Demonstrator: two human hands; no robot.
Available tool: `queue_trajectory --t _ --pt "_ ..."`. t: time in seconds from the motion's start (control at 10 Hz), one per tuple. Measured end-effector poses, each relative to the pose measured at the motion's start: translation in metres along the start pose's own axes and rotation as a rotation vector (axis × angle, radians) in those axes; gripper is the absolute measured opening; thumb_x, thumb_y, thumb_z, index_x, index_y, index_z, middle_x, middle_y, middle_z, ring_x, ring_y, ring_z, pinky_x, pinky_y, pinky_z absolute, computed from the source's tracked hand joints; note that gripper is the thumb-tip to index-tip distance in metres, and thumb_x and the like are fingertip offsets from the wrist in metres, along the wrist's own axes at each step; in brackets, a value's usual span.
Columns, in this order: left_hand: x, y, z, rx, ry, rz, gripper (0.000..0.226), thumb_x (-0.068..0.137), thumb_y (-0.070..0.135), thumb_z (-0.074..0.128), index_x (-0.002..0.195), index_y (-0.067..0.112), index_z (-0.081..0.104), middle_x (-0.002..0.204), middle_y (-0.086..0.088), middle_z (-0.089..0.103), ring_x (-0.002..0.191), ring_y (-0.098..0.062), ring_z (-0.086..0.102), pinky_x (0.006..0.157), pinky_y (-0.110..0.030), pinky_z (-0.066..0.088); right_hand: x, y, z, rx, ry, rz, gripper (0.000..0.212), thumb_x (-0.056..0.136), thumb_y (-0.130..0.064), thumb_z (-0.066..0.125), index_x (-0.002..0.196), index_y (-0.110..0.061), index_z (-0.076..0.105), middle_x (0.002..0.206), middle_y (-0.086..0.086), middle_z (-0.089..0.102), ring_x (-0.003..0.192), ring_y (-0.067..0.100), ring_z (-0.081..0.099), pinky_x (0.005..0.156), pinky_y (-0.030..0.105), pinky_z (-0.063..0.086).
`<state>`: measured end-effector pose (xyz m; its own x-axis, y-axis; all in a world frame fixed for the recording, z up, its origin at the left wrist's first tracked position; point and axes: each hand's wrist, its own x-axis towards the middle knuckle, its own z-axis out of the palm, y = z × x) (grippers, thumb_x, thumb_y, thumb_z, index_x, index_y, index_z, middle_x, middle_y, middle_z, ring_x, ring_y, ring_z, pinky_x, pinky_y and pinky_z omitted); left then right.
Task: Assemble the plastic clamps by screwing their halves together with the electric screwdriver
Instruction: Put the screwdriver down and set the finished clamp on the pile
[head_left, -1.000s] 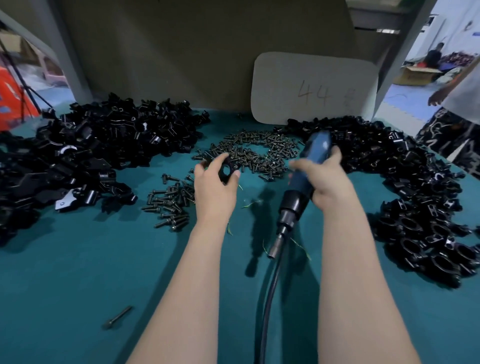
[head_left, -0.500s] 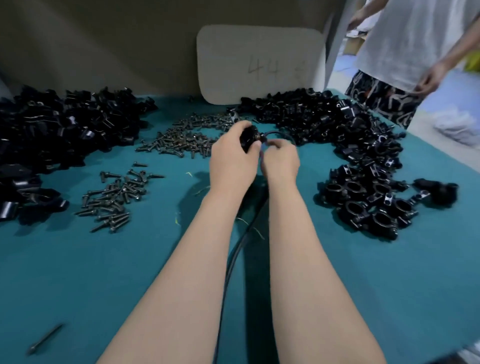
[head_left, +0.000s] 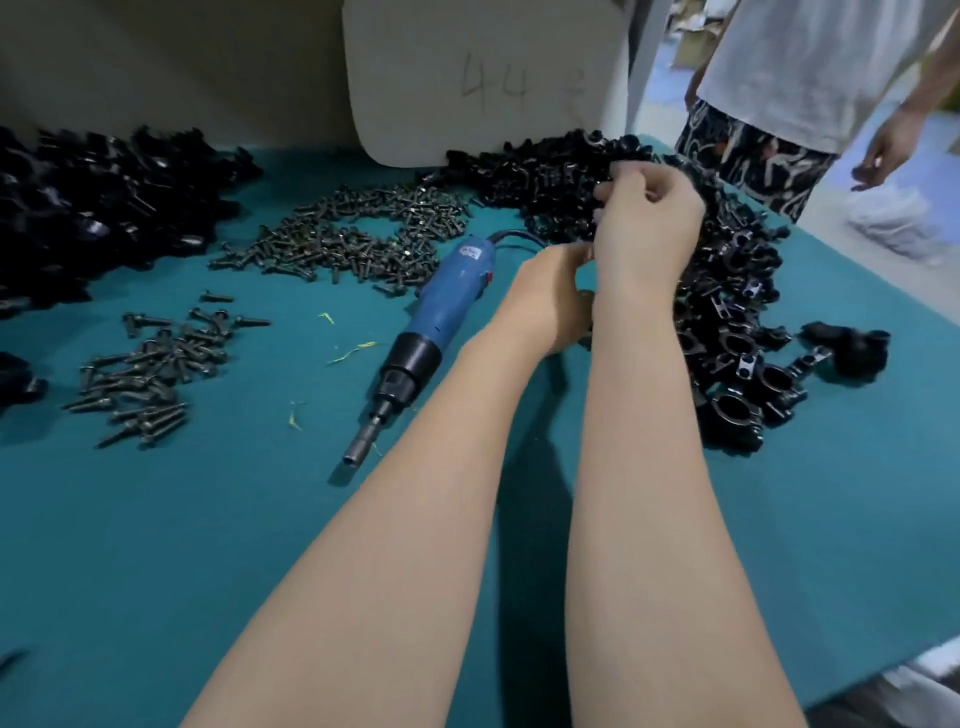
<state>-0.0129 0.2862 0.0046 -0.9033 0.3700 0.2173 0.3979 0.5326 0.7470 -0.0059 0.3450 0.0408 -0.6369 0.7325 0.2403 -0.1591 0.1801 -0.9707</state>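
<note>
My left hand (head_left: 545, 304) grips a black clamp piece (head_left: 586, 297), mostly hidden behind my right forearm. My right hand (head_left: 647, 228) reaches into the right-hand pile of black clamps (head_left: 737, 332), its fingers curled round a black clamp half at the pile's near edge. The blue electric screwdriver (head_left: 447, 306) lies on the teal table (head_left: 208, 545) just left of my left hand, bit pointing towards me, its cable running behind my hands. Nobody holds it.
A big heap of dark screws (head_left: 363, 234) lies behind the screwdriver, a smaller one (head_left: 150, 374) to the left. Another pile of black clamp parts (head_left: 104, 208) fills the far left. A board marked 44 (head_left: 488, 78) leans at the back. A person (head_left: 810, 67) stands at the table's right corner.
The screwdriver went from my right hand to lying on the table. My right hand moved from the clamp in my left hand to the right-hand pile. The view shifted right.
</note>
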Motion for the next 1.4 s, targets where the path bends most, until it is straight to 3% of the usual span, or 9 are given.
queue_trajectory --t 0.1,0.2,0.4,0.6,0.7,0.8,1.0,1.3,1.4 --pt "-0.006 -0.018 -0.035 -0.378 0.251 -0.112 0.027 0.094 -0.001 0.045 0.112 0.003 0.065 0.106 -0.014 0.067 0.102 -0.028 0.062 0.086 -0.032 0.05 -0.015 0.001 0.027 0.005 -0.085 0.002 0.016 0.09 -0.008 0.048 0.083 -0.018 0.058 0.097 0.012 0.069 0.094 0.03 0.064 0.089 0.041 0.05" --pt "-0.026 -0.047 -0.093 -0.8 0.643 -0.294 0.025 0.097 0.001 0.041 0.089 0.014 0.06 0.088 -0.004 0.064 0.078 -0.015 0.062 0.067 -0.024 0.049 -0.044 -0.001 0.065 -0.007 -0.224 0.005 0.019 0.09 -0.008 0.048 0.08 -0.022 0.057 0.092 0.009 0.068 0.087 0.027 0.063 0.085 0.042 0.052" --pt "-0.093 -0.109 -0.195 -0.925 1.233 -0.479 0.016 0.101 0.011 0.042 0.107 0.015 0.056 0.085 0.005 0.057 0.07 -0.006 0.054 0.067 -0.021 0.043 -0.133 -0.008 0.158 -0.144 -0.791 -0.053 0.016 0.094 -0.013 0.05 0.089 -0.025 0.06 0.098 0.004 0.068 0.086 0.019 0.064 0.076 0.031 0.051" --pt "-0.127 -0.13 -0.26 -0.915 1.463 -0.445 0.015 0.099 0.012 0.042 0.106 0.015 0.056 0.117 -0.011 0.064 0.097 -0.021 0.06 0.096 -0.041 0.047 -0.224 -0.018 0.208 -0.557 -1.488 -0.322 0.032 0.087 -0.026 0.059 0.119 -0.022 0.057 0.108 0.002 0.062 0.095 0.02 0.057 0.084 0.031 0.044" --pt "-0.133 -0.134 -0.271 -0.932 1.483 -0.434 0.015 0.099 0.012 0.044 0.107 0.014 0.056 0.124 -0.013 0.062 0.113 -0.026 0.06 0.103 -0.042 0.044 -0.247 -0.02 0.216 -0.724 -1.492 -0.497 0.023 0.089 -0.023 0.05 0.111 -0.019 0.054 0.12 0.008 0.059 0.113 0.031 0.051 0.102 0.049 0.038" --pt "-0.136 -0.135 -0.273 -0.968 1.476 -0.416 0.017 0.099 0.012 0.043 0.109 0.013 0.056 0.124 -0.011 0.062 0.115 -0.025 0.059 0.101 -0.039 0.046 -0.252 -0.019 0.218 -0.658 -1.376 -0.426 0.027 0.091 -0.019 0.048 0.117 -0.017 0.053 0.113 0.006 0.062 0.113 0.029 0.051 0.104 0.046 0.03" --pt "-0.14 -0.144 -0.271 -0.959 1.469 -0.434 0.016 0.098 0.013 0.042 0.106 0.017 0.055 0.106 -0.001 0.059 0.088 -0.011 0.054 0.077 -0.023 0.043 -0.221 -0.016 0.21 -0.411 -1.189 -0.19 0.04 0.094 -0.032 0.058 0.133 -0.027 0.051 0.131 0.003 0.057 0.124 0.021 0.05 0.103 0.044 0.04" --pt "-0.109 -0.116 -0.209 -0.877 0.611 -0.549 0.021 0.099 0.032 0.051 0.085 0.021 0.061 0.08 0.001 0.061 0.066 -0.01 0.061 0.062 -0.023 0.055 -0.154 -0.014 0.161 0.005 -0.977 -0.156 0.021 0.1 -0.01 0.044 0.095 -0.025 0.058 0.103 0.006 0.068 0.095 0.02 0.063 0.083 0.031 0.051" --pt "-0.102 -0.109 -0.192 -0.975 0.572 -0.47 0.019 0.1 0.022 0.052 0.086 0.015 0.062 0.083 -0.005 0.062 0.064 -0.008 0.064 0.063 -0.02 0.056 -0.141 -0.005 0.145 0.098 -0.92 -0.113 0.023 0.099 -0.007 0.045 0.095 -0.025 0.059 0.101 0.003 0.069 0.092 0.016 0.064 0.08 0.026 0.053"
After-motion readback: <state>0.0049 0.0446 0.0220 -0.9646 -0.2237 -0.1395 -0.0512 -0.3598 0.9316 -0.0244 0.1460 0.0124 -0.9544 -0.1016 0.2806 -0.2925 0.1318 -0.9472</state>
